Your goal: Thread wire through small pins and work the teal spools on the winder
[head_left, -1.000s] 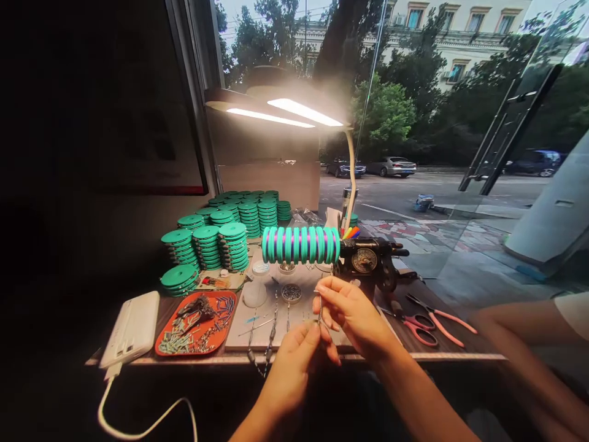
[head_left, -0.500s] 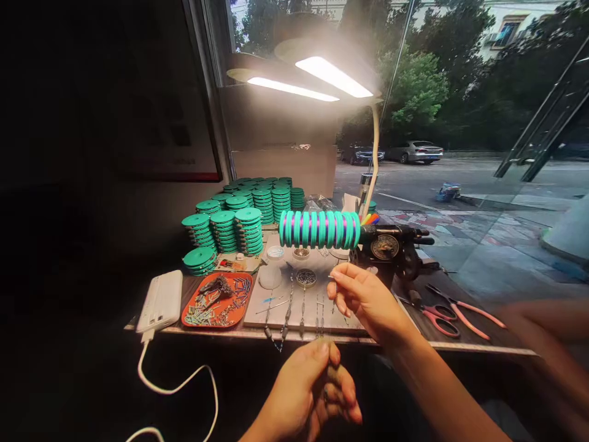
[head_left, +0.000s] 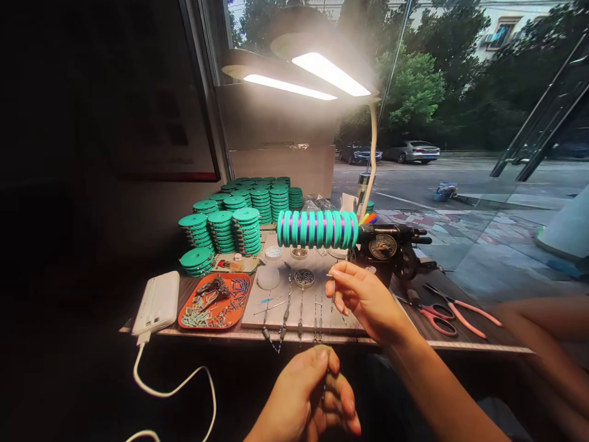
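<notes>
My right hand is raised over the front of the pale board, its thumb and index finger pinched on a small, thin, pale piece. A thin beaded strand hangs just below those fingertips. Lower down, in front of the table edge, my left hand has its thumb pressed to the index finger and the other fingers curled. Small dark specks show among them, but what it holds is too small to make out. On the board lie a dish of dark beads and several beaded metal strands.
An orange tray of small metal parts and a white power bank stand left. Stacked green spools are behind. A reel stand carries turquoise spools. Red-handled scissors and pliers lie right; a lamp hangs above.
The whole view has shifted slightly. My left hand sits a little lower, a bit farther from the right. The right hand keeps its pinch in nearly the same place.
</notes>
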Demonstrator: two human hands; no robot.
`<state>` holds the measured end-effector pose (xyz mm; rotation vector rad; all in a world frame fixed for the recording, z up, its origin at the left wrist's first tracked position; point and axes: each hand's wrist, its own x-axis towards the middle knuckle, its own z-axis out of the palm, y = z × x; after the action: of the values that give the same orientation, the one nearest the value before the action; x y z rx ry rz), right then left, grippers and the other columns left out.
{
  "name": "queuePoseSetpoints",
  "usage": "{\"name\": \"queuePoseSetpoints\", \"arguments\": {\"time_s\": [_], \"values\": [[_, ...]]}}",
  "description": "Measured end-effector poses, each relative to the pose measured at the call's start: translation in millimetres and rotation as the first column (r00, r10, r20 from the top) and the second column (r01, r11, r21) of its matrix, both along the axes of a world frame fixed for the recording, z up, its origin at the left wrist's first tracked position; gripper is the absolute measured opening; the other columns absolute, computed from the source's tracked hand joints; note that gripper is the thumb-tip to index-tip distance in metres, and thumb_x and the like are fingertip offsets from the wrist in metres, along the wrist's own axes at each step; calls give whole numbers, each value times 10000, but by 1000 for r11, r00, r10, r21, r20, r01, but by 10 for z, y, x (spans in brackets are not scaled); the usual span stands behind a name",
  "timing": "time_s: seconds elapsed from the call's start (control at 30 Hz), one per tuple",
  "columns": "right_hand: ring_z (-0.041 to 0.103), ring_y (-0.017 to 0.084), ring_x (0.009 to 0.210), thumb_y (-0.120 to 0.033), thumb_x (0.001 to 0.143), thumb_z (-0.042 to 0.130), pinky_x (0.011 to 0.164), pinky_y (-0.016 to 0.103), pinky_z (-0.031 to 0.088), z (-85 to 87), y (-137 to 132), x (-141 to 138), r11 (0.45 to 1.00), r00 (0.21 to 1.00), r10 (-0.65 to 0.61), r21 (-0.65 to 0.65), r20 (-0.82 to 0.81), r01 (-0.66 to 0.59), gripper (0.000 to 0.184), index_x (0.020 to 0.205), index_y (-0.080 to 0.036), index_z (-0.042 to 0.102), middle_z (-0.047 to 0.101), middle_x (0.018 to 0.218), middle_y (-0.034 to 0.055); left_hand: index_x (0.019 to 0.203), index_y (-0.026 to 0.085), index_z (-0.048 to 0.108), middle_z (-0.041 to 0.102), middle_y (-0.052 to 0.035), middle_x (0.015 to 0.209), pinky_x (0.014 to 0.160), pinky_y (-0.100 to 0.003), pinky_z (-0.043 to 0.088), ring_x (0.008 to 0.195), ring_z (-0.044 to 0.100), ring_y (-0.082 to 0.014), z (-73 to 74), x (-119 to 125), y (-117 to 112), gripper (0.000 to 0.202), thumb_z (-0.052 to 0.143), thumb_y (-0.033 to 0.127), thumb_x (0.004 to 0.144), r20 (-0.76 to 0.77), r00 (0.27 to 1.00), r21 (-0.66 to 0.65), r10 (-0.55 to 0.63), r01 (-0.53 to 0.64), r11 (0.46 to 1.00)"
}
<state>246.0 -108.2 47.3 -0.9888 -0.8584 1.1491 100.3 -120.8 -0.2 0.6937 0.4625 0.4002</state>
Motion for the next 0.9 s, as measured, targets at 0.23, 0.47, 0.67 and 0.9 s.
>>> {"name": "queuePoseSetpoints", "arguments": {"time_s": [0.23, 0.47, 0.67, 0.9], "values": [[399, 35, 391, -348, 674, 605, 387, 182, 216, 12, 63, 71, 1000, 998, -20, 11, 63, 19, 223, 687, -161, 485, 567, 600, -23, 808, 117, 566, 666, -101, 804, 669, -246, 416, 722, 610, -156, 186, 63, 116, 176, 579, 226, 671, -20, 1000, 138, 15, -12, 990], [332, 50, 450, -324, 632, 645, 441, 209, 246, -11, 109, 147, 998, 992, -58, 28, 110, 55, 199, 628, -157, 538, 404, 504, -64, 845, 142, 492, 633, -43, 594, 605, -287, 412, 529, 575, -149, 447, 385, 356, 228, 391, 342, 806, 5, 988, 441, 155, -142, 886], [317, 32, 407, -309, 654, 636, 368, 177, 174, -15, 108, 132, 1000, 999, -28, 5, 45, 28, 197, 636, -158, 511, 423, 491, -59, 778, 134, 496, 615, -42, 662, 495, -224, 383, 424, 530, -93, 425, 466, 392, 251, 436, 378, 776, 17, 986, 408, 165, -157, 899], [361, 18, 407, -300, 685, 610, 410, 168, 281, -6, 51, 68, 997, 994, 72, 38, -77, -69, 189, 649, -150, 501, 558, 631, -18, 666, 172, 410, 540, 28, 458, 392, -168, 294, 330, 467, -68, 343, 407, 378, 256, 452, 407, 759, -10, 990, 382, 140, -126, 916]]}}
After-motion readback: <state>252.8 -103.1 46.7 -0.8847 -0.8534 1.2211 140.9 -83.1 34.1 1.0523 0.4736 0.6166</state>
